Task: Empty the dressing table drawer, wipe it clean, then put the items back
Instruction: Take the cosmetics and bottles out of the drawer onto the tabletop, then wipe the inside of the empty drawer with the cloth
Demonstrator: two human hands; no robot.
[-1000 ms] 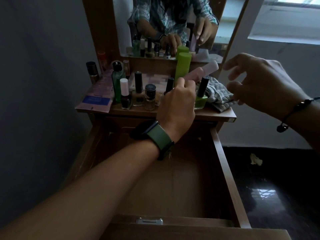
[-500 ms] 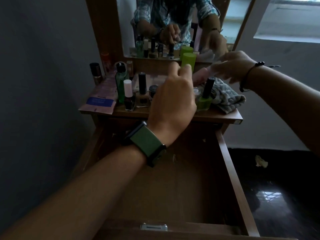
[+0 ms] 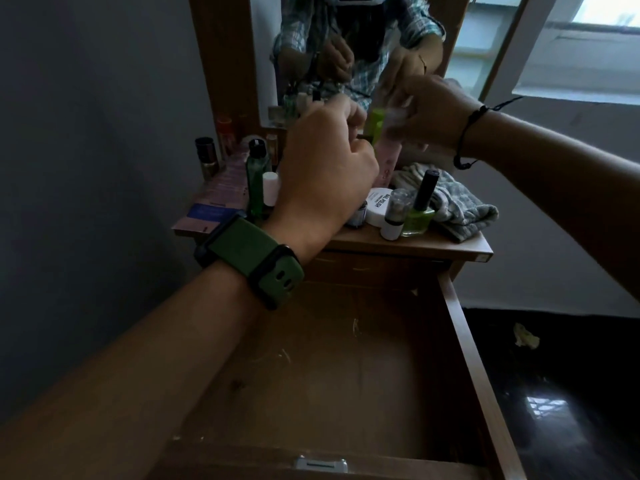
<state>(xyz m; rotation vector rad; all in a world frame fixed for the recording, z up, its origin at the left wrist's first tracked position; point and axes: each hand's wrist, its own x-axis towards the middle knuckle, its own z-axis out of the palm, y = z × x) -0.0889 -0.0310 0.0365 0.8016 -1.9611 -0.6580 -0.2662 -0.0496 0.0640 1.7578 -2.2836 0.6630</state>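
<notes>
The drawer (image 3: 474, 358) stands pulled open below me, its wooden bottom bare except for dust and small scraps. My left hand (image 3: 325, 168), with a green watch strap on the wrist, hovers over the dressing table top (image 3: 398, 245). Its fingers are curled around a small dark item (image 3: 363, 136) that is mostly hidden. My right hand (image 3: 429, 116) grips the top of a pink tube (image 3: 391, 157), which it holds upright above the table top. A grey cloth (image 3: 450, 199) lies bunched at the table's right end.
Crowded on the table top are a green nail polish bottle (image 3: 420, 209), a white jar (image 3: 377, 206), a small white bottle (image 3: 394, 216), a green black-capped bottle (image 3: 258, 174) and a pink leaflet (image 3: 221, 195). A mirror stands behind. Dark floor lies to the right.
My right hand came in from the right and closed on the pink tube, standing it upright. My left hand rose from the bottles with its fingers closed.
</notes>
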